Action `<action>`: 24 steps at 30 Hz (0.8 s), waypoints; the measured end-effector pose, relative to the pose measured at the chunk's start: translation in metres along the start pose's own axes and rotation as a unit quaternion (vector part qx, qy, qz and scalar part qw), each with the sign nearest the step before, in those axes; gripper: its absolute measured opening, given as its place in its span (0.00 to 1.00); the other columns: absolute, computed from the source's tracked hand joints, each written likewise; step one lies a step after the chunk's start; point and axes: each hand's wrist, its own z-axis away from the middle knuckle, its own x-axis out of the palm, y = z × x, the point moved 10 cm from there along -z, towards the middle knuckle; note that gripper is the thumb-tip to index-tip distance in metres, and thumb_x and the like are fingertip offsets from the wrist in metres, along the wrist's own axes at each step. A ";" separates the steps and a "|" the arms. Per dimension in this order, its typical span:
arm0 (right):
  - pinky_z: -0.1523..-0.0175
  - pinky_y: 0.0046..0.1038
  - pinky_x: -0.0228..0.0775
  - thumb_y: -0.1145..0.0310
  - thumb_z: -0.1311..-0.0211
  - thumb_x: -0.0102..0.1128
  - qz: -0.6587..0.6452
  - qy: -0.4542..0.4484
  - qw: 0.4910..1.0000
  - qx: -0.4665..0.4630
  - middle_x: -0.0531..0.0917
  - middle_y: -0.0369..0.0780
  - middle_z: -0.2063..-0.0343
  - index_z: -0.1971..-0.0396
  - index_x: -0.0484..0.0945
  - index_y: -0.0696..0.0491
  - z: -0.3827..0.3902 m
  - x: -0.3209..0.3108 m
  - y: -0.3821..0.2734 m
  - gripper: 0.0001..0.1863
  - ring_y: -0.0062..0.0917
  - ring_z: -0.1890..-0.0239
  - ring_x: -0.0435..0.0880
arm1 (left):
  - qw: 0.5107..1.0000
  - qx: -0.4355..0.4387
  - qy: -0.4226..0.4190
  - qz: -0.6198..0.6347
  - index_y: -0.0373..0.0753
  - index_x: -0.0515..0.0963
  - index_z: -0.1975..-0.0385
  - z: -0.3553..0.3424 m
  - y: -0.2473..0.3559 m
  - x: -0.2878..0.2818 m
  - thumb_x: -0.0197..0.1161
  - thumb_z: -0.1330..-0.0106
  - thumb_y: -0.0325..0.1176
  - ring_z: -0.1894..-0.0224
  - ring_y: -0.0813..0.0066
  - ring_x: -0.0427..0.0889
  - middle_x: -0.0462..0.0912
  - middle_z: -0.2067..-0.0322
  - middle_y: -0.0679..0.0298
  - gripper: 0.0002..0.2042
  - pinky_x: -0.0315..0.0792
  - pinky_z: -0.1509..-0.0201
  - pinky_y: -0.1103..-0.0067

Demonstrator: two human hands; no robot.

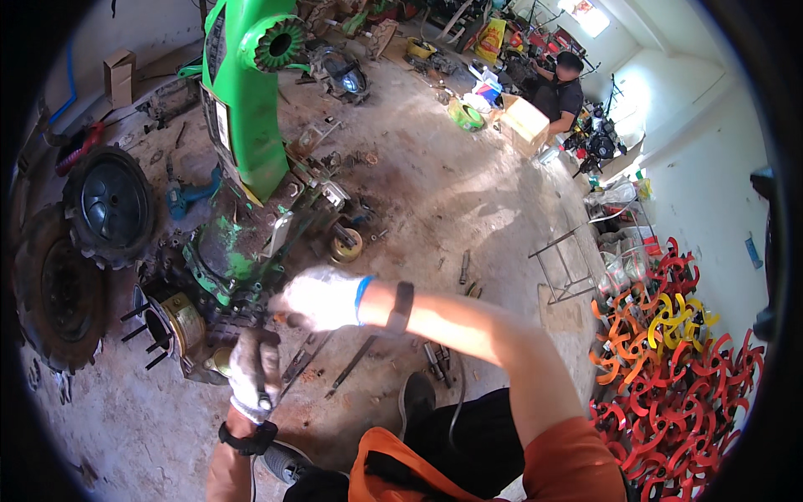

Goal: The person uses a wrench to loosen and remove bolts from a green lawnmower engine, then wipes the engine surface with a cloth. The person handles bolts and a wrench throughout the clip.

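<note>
My left hand [255, 372], in a white glove with greyed fingers, is closed beside the machine's lower housing. A bit of metal shows at its palm, but I cannot make out what it grips. My right hand [322, 301], in a white glove with a blue cuff, reaches across from the right to the same housing. Motion smears its fingers; a small orange spot shows by them. Both hands are close to the dirty gearbox housing [226, 251] with flaking green paint. A bright green upright casing [247, 109] rises from it. A round flange with studs [171, 326] sits left of my left hand.
Two treaded wheels [109, 207] stand at the left, near a teal power drill [188, 197]. Metal bars [351, 366] and sockets [435, 361] lie on the floor. Red curved blades [669, 418] are heaped at right. A co-worker [565, 92] crouches behind a cardboard box [523, 124].
</note>
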 end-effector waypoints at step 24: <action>0.51 0.40 0.86 0.65 0.38 0.72 0.034 0.028 0.999 0.013 0.91 0.43 0.62 0.56 0.90 0.52 0.136 -0.038 0.066 0.12 0.39 0.58 0.91 | 0.979 -0.155 0.024 0.132 0.30 0.79 0.43 0.039 -0.016 -0.028 0.48 0.10 0.47 0.58 0.71 0.82 0.82 0.59 0.59 0.23 0.78 0.50 0.73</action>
